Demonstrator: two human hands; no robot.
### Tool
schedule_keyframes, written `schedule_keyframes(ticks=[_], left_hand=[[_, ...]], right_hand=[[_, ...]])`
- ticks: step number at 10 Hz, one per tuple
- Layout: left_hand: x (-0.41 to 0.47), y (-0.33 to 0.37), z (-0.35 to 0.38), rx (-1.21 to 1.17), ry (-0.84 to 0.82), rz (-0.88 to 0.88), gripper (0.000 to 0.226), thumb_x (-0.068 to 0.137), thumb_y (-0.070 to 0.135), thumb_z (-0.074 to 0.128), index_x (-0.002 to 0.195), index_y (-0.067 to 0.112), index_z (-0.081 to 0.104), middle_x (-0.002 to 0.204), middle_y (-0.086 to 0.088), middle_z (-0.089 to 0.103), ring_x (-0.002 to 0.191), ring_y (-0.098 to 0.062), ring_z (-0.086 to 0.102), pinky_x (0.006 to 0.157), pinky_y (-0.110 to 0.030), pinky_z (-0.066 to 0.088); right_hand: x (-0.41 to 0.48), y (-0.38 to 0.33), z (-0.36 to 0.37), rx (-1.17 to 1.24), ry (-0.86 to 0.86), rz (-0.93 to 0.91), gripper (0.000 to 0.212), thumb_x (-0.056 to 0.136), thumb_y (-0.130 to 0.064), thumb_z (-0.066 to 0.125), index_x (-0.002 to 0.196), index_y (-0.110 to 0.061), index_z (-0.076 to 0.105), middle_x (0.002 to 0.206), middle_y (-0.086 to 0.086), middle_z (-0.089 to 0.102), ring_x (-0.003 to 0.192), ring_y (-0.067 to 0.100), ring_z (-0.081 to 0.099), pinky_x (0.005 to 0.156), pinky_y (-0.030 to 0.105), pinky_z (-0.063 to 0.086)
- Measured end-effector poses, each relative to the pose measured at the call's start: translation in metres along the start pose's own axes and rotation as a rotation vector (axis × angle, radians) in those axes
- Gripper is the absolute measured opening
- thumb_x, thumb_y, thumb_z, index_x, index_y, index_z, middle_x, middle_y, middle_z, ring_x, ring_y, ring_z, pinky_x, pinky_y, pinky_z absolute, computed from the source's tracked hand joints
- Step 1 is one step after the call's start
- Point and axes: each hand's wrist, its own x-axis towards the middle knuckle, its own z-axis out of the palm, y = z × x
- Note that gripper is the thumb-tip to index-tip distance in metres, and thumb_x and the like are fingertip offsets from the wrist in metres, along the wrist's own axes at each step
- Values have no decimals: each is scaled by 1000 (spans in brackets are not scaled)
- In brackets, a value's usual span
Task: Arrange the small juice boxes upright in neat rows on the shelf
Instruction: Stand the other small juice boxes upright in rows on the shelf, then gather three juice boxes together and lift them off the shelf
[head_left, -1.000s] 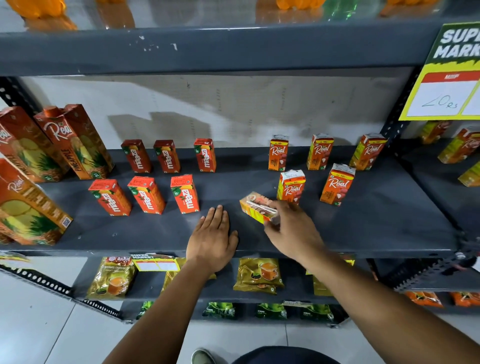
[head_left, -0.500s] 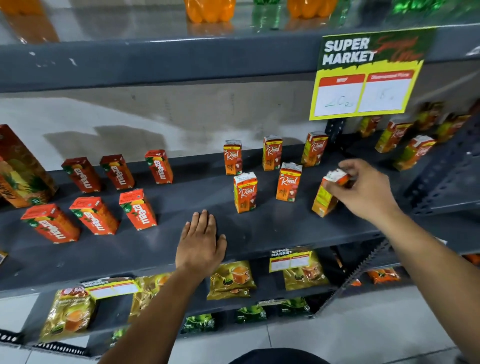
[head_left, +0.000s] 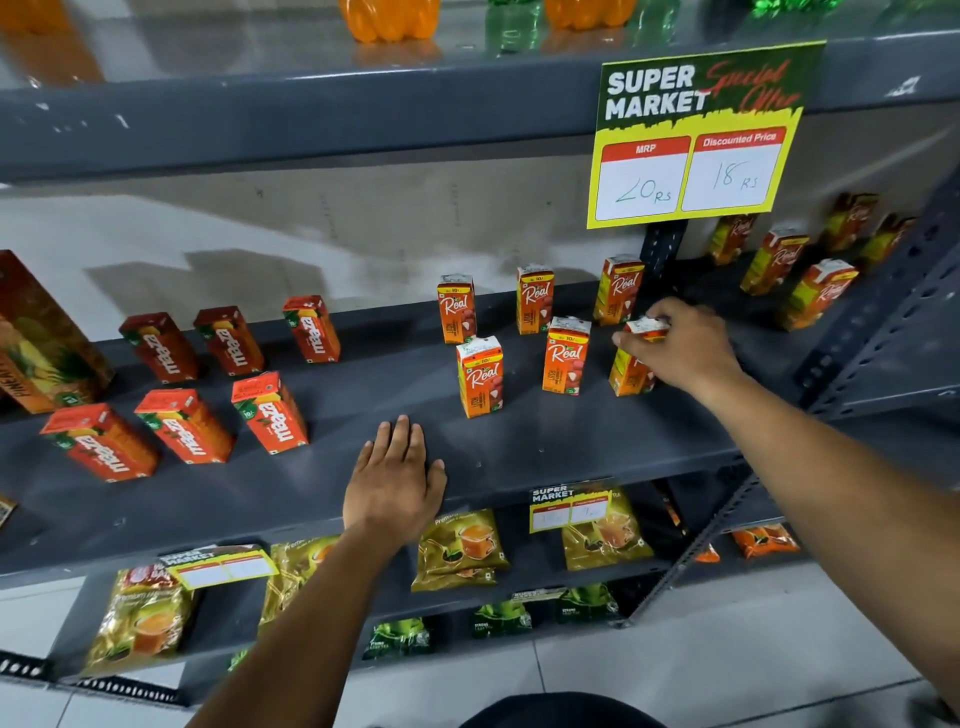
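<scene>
On the grey shelf (head_left: 519, 447) stand small orange "Real" juice boxes in two rows. The back row has three (head_left: 535, 299). In the front row stand two (head_left: 480, 376), and a third box (head_left: 628, 371) at the right end is upright under my right hand (head_left: 680, 348), whose fingers grip its top. My left hand (head_left: 395, 480) lies flat, fingers spread, on the shelf's front edge and holds nothing. To the left, red "Maaza" boxes (head_left: 270, 413) stand in two rows of three.
A large pineapple carton (head_left: 39, 338) stands at the far left. More Real boxes (head_left: 779, 262) sit on the adjoining shelf at right, beyond a perforated post (head_left: 883, 312). A yellow price sign (head_left: 696, 140) hangs from the upper shelf. Tea packets (head_left: 460, 548) fill the shelf below.
My right hand carried a Real box from the shelf's middle to the right end of the front row and stood it upright. My left hand stayed flat on the shelf. My view shifted rightward.
</scene>
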Motion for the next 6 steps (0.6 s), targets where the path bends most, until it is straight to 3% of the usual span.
schedule_keyframes(ticks=[1, 2, 3, 4, 5, 6], left_hand=[[0, 1, 0, -2, -2, 3, 65, 96, 49, 16, 150, 12, 15, 161, -6, 9, 147, -23, 3, 119, -38, 6], [1, 1, 1, 4, -6, 3, 65, 96, 49, 16, 150, 12, 14, 161, -6, 9, 147, -23, 2, 119, -38, 6], [1, 0, 2, 13, -13, 6, 66, 96, 49, 15, 150, 12, 13, 161, -6, 7, 147, -23, 2, 119, -38, 6], [1, 0, 2, 16, -14, 7, 66, 96, 49, 15, 150, 12, 13, 161, -6, 7, 147, -23, 2, 119, -38, 6], [2, 0, 1, 13, -12, 4, 66, 96, 49, 15, 150, 12, 14, 161, -7, 8, 147, -23, 2, 119, -38, 6], [1, 0, 1, 9, -9, 6, 66, 96, 49, 15, 150, 12, 14, 161, -7, 9, 147, -24, 3, 119, -39, 7]], right_hand=[[1, 5, -9, 55, -99, 0, 54, 81, -61, 62, 119, -23, 61, 122, 12, 54, 110, 28, 53, 79, 32, 41], [10, 10, -22, 202, -162, -26, 33, 94, -42, 55, 122, -26, 61, 124, 11, 57, 110, 24, 55, 80, 30, 43], [20, 17, -38, 332, -312, -14, 36, 96, -11, 52, 128, -26, 58, 129, 7, 58, 106, 18, 57, 74, 26, 43], [21, 21, -39, 295, -397, -51, 43, 93, -7, 57, 132, -26, 55, 131, 3, 57, 97, 5, 58, 69, 20, 43], [15, 23, -27, 324, -451, -36, 50, 91, -27, 64, 138, -31, 47, 136, -1, 55, 99, 0, 57, 74, 20, 48], [10, 24, -13, 368, -380, 23, 65, 88, -50, 61, 145, -31, 36, 141, 0, 48, 114, 14, 55, 89, 35, 50]])
